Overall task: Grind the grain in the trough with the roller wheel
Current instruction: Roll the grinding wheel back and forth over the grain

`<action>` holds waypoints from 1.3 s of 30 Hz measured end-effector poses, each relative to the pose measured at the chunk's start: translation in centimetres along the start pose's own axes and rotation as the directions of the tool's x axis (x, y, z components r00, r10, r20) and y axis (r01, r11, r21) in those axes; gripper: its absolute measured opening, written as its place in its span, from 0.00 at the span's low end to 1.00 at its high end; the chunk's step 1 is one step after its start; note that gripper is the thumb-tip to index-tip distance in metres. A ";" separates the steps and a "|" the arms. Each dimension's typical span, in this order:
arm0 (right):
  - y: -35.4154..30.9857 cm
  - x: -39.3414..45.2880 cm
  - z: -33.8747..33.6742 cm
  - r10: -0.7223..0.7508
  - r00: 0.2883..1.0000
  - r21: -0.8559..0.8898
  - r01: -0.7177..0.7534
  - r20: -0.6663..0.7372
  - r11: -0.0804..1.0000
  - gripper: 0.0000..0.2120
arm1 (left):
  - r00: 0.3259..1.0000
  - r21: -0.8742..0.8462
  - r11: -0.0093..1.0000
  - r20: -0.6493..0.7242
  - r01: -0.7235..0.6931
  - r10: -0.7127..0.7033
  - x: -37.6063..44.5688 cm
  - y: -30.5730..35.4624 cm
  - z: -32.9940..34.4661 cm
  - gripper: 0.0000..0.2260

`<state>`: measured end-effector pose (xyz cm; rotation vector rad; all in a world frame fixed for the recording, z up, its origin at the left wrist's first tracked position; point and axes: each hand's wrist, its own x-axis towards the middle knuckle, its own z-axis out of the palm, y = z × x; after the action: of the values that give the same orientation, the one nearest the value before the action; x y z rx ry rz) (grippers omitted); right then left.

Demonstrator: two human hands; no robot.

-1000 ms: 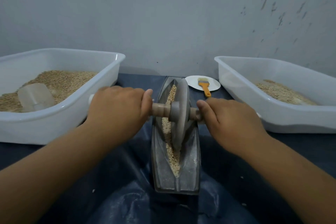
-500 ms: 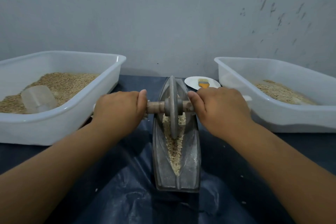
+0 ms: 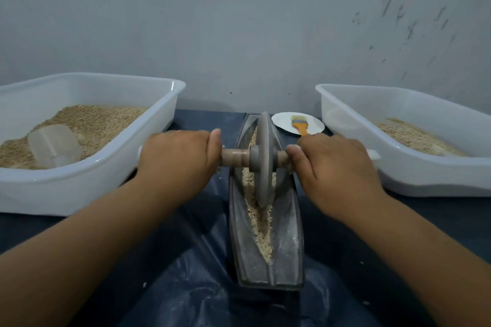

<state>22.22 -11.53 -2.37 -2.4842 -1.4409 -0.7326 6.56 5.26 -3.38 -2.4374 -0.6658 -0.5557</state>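
On dark blue plastic sheet [image 3: 186,287], at the centre of the table, stands a long grey metal trough [image 3: 288,252], shaped like a boat, its length running away from the person. Grain [image 3: 261,231] lies along the groove of the trough, from the near pointed end up to the far part behind the wheel. Roller wheel [image 3: 263,159], a grey disc on edge, sits upright in the groove approx. in the far half of trough, its lower rim down in the grain. A wooden axle [image 3: 235,158] goes through the wheel's hub, sticking out to both sides.

Left hand [image 3: 178,159] grips the axle's left part: fingers are curled over it, thumb lies along the handle toward the wheel. Right hand [image 3: 334,164] grips the right part in the same way, fingers wrapped round, thumb tip pointing at the hub. Both forearms reach in from the bottom corners.

At left, a white plastic tub [image 3: 148,156] holds a lot of whole grain, w/ a clear plastic scoop [image 3: 54,146] lying in it. At right, a second white tub [image 3: 414,175] holds a smaller heap of paler material. Between the trough's far end and the right tub is a small white plate [image 3: 284,121] w/ an orange-handled brush [image 3: 300,126] on it. Some crumbs are scattered on the sheet near the trough. Behind all is a pale grey wall [image 3: 239,21] w/ dark marks at upper right.
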 end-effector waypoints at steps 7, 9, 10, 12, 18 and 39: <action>-0.2 -1.8 -1.1 -0.044 0.999 0.024 0.045 -0.032 0.999 0.25 | 0.993 -0.250 0.961 0.023 0.116 -0.114 -1.8 -0.1 -1.5 0.19; -0.3 -3.9 -2.0 -0.083 0.991 0.059 0.089 -0.109 0.994 0.22 | 0.984 -0.386 0.908 -0.010 0.163 -0.180 -3.5 -0.3 -2.7 0.23; -0.1 -4.6 -2.3 -0.093 0.986 0.072 0.104 -0.141 0.992 0.21 | 0.984 -0.398 0.906 -0.047 0.142 -0.174 -4.1 -0.5 -3.0 0.23; 0.2 -5.0 -2.3 -0.106 0.980 0.086 0.122 -0.167 0.989 0.20 | 0.983 -0.387 0.919 -0.124 0.081 -0.139 -4.3 -0.6 -3.0 0.22; 0.3 -0.6 0.2 -0.019 1.000 0.020 0.019 -0.006 1.000 0.24 | 0.994 -0.162 0.986 -0.092 0.044 -0.060 0.1 0.1 -1.0 0.10; 0.7 0.4 -0.1 -0.031 0.999 0.098 0.028 0.032 0.995 0.22 | 0.996 -0.330 0.940 0.044 0.090 -0.080 0.1 0.3 -0.6 0.15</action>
<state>22.94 -11.67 -2.02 -2.4180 -1.4909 -0.6131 6.66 4.72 -2.97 -2.7443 -0.7437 -0.7170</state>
